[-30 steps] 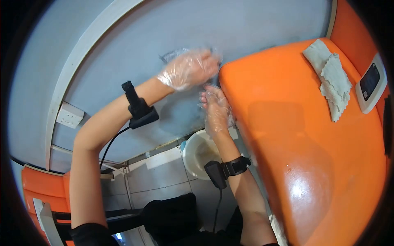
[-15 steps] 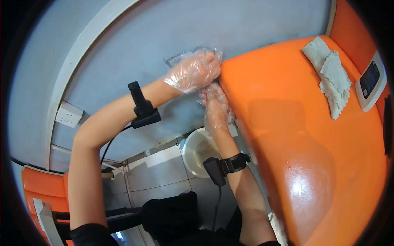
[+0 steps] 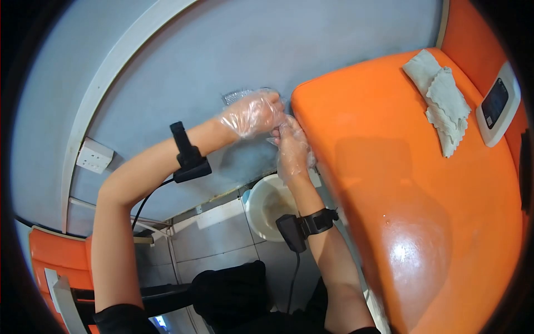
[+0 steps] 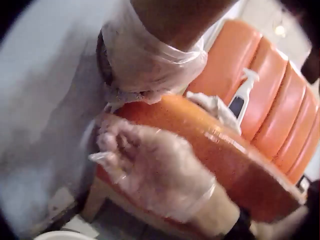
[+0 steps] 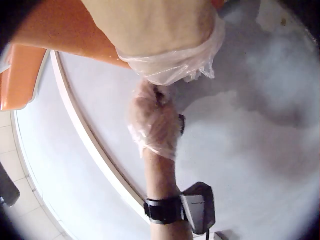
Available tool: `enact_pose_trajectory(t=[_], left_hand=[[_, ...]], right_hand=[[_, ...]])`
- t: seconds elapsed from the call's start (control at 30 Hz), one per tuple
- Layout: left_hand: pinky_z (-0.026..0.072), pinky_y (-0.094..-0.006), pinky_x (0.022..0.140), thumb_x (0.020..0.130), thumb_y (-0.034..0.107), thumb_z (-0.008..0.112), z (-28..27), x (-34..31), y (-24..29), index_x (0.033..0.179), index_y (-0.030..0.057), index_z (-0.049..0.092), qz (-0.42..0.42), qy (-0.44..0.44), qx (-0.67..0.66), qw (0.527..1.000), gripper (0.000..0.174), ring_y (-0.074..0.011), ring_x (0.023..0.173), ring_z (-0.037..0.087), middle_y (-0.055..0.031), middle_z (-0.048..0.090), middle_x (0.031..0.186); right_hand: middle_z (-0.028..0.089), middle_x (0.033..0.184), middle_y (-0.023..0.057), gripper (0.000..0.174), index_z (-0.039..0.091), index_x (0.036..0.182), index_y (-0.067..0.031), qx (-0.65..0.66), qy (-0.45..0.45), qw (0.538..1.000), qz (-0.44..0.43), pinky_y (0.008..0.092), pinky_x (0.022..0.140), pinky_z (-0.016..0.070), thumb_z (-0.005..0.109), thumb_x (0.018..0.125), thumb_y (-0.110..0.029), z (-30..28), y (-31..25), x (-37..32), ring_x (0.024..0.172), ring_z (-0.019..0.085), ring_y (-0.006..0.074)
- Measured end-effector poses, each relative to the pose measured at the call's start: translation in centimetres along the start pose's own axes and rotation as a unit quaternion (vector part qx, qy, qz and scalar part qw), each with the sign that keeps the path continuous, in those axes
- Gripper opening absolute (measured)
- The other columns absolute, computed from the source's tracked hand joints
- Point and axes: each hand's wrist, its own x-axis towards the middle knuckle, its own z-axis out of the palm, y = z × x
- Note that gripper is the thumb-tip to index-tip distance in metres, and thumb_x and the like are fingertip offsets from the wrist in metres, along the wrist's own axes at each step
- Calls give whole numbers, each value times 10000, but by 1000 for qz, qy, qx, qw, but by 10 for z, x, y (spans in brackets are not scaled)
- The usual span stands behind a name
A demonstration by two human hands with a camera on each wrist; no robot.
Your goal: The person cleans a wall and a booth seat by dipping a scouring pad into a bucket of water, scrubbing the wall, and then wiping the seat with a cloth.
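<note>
My left hand, in a clear plastic glove, grips a silvery-grey mesh scouring cloth against the blue-grey wall. Part of the cloth sticks out past the back of the hand, and the rest is hidden under it. In the left wrist view, the cloth's dark mesh shows along the glove's side. Just below, my gloved right hand is close beside the front corner of the orange seat. Its fingers curl loosely, palm in view, with nothing visible in them. The two hands overlap at the fingertips in the head view.
A white bucket stands on the tiled floor under the right forearm. On the seat lie a folded pale cloth and a white device with a dark screen. A white socket is fixed to the wall at left.
My left hand, with the mesh cloth, has moved down and slightly left along the wall, closer to the right hand. My right hand has stayed almost in place.
</note>
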Motion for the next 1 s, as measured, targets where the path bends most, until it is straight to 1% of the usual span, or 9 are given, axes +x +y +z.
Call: enact_pose_trajectory(t=[0.03, 0.1, 0.17, 0.23, 0.3, 0.43, 0.63, 0.83, 1.0], left_hand=[[506, -329, 773, 824, 172, 592, -6, 1, -4, 909, 64, 608, 3, 1, 0, 1000, 138, -234, 923, 558, -78, 611, 1152], [495, -343, 712, 760, 148, 605, -17, 6, -16, 818, 86, 587, -16, 240, 27, 970, 86, -222, 868, 545, -60, 571, 968], [504, -357, 690, 765, 139, 600, -49, 20, -30, 830, 70, 576, -37, 290, 14, 956, 98, -239, 885, 546, -64, 567, 980], [501, -353, 742, 772, 128, 597, -56, 38, -40, 844, 79, 587, -53, 292, 33, 954, 87, -237, 909, 548, -58, 574, 978], [489, -371, 812, 819, 143, 583, -56, 61, -48, 907, 69, 585, 13, 221, 13, 975, 115, -253, 951, 550, -54, 586, 1189], [467, -357, 814, 774, 132, 587, -47, 79, -42, 881, 83, 576, -10, 154, 64, 986, 118, -246, 956, 536, -44, 575, 1154], [454, -339, 778, 805, 149, 588, -19, -14, -17, 890, 74, 585, -12, 112, 50, 992, 113, -209, 918, 520, -29, 580, 1133], [459, -346, 756, 852, 196, 560, -20, 6, -24, 969, 78, 595, -37, 179, 45, 982, 169, -221, 896, 518, -43, 591, 1146], [462, -350, 764, 843, 185, 539, -33, 85, -33, 890, 99, 553, -59, 220, -7, 974, 99, -227, 904, 519, -34, 547, 918]], right_hand=[[618, 947, 37, 261, 555, 1197, 7, 1, 3, 1000, -1, 220, 780, 463, 458, 982, -105, -2, 5, 2, 838, 551, 89], [583, 946, 1, 292, 537, 1249, -12, 33, -17, 999, -2, 187, 749, 454, 475, 1000, -153, -4, 15, 6, 833, 530, 60], [583, 947, 1, 297, 530, 1258, -13, 18, -9, 1000, -4, 188, 751, 455, 465, 1001, -147, -2, 10, 4, 835, 530, 59], [582, 947, 2, 302, 522, 1267, -14, -1, -6, 1000, -6, 189, 752, 457, 456, 1002, -142, 0, 10, 5, 837, 529, 58], [593, 972, 16, 331, 510, 1299, -8, -17, -4, 1000, -10, 198, 772, 466, 443, 1001, -135, -1, 12, 8, 861, 540, 65], [611, 1019, 38, 382, 476, 1354, 1, -25, 2, 999, -25, 210, 795, 474, 439, 1002, -142, -6, 7, 5, 887, 555, 79], [625, 1063, 57, 425, 439, 1394, 10, -19, 5, 1000, 4, 219, 808, 474, 451, 1002, -157, -2, 0, 1, 908, 559, 85], [617, 998, 53, 407, 439, 1377, 18, 2, 0, 1000, -13, 231, 814, 456, 407, 1005, -145, -2, 11, 5, 892, 532, 91], [614, 1011, 57, 409, 431, 1386, 7, -31, -8, 999, -28, 239, 821, 459, 405, 1014, -161, -5, 12, 7, 895, 534, 96]])
